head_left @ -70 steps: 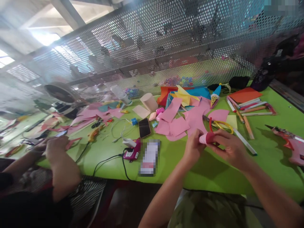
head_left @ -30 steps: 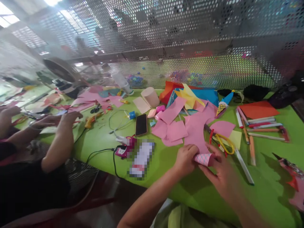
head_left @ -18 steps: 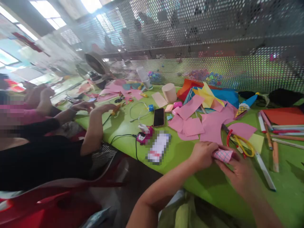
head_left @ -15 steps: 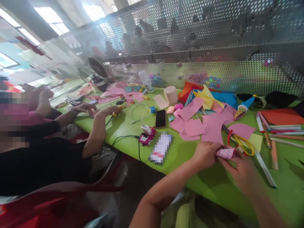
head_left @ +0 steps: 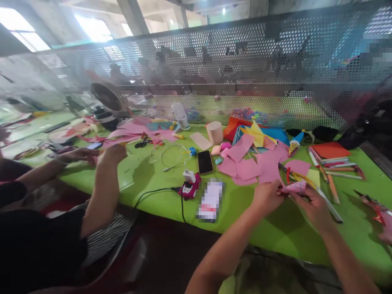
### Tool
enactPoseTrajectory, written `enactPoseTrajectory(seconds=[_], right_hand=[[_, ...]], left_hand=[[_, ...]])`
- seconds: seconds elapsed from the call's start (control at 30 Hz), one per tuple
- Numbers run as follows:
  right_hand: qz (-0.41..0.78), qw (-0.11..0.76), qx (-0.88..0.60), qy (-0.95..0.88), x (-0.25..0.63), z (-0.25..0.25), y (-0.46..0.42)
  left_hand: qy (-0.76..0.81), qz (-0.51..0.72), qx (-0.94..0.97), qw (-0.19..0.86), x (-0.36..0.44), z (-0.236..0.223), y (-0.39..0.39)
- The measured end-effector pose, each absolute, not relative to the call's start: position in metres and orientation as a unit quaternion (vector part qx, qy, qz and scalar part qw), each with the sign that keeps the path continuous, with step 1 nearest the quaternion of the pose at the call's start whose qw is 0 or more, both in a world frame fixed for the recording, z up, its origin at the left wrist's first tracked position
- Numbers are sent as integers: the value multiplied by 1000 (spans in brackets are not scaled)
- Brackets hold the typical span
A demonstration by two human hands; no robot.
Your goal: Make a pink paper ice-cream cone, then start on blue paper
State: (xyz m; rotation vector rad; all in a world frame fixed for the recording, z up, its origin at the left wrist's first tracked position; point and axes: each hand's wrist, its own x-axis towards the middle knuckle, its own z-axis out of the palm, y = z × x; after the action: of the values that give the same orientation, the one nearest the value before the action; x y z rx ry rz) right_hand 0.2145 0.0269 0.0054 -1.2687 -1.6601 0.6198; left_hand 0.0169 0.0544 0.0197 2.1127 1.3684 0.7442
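Note:
My left hand (head_left: 268, 198) pinches one end of a rolled pink checked piece (head_left: 294, 187), paper or fabric, just above the green tabletop. The fingers of my right hand (head_left: 314, 204) close round its other end. Part of the roll is hidden by my fingers. Just beyond my hands lie yellow-handled scissors (head_left: 301, 177), partly covered, and a long white strip-like tool (head_left: 332, 208) slants beside my right hand. Pink cut sheets (head_left: 247, 169) are spread in front of my left hand. A small blue-tipped cone with a yellow patterned body (head_left: 294, 146) lies behind them.
Pliers with red handles (head_left: 378, 218) lie at the right, below several pens (head_left: 339, 164). To the left are a dark phone (head_left: 205, 162), a magenta power socket (head_left: 189, 190) with cables, and a co-worker's hands (head_left: 112, 157). A perforated metal screen (head_left: 196, 106) backs the table.
The view has swung to the right, bringing the pliers into sight. Both my hands stay on the checked roll, which is turned slightly. The co-worker's arm has shifted in the picture.

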Motion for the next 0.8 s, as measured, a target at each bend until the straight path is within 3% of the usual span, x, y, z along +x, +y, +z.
enactPoseTrajectory(seconds=[0.37,0.53,0.67,0.8], right_hand=[[347,536,-506,-580,224,12,24],[268,552,-531,-584,229,24,29],[102,415,-595,-681,241,27,40],[-15,258,-570,-780,244,17,50]], left_hand=[[384,329,732,457,12,31,56],[408,467,572,537,6,26,64],[429,659,344,513,-9,29,75],[442,695,199,531,-22,26,89]])
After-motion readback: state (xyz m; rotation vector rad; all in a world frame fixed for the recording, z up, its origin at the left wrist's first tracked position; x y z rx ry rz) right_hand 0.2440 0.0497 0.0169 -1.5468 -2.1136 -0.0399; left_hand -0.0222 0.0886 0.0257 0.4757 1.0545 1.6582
